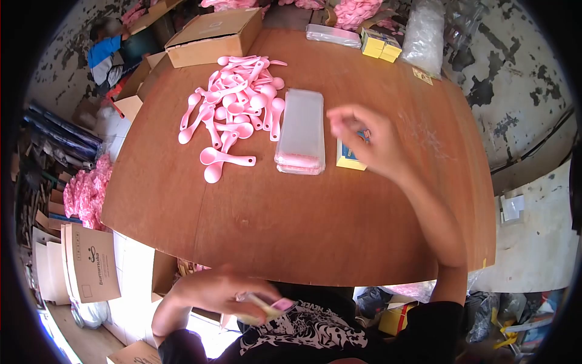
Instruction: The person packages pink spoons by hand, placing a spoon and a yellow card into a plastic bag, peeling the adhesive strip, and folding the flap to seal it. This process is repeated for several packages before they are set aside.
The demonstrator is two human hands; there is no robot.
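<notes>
Round wooden table [291,218], workshop clutter around it. Pink spoons [236,97] lay heaped beside a flat stack of clear sleeves [300,130], both probably kept within arm's reach. Left hand [221,291], low at the lap, gripped a small packet [273,306]. Right hand [364,136] hovered over a yellow box [347,159], its fingers curled but blurred, so its grip could not be told.
</notes>
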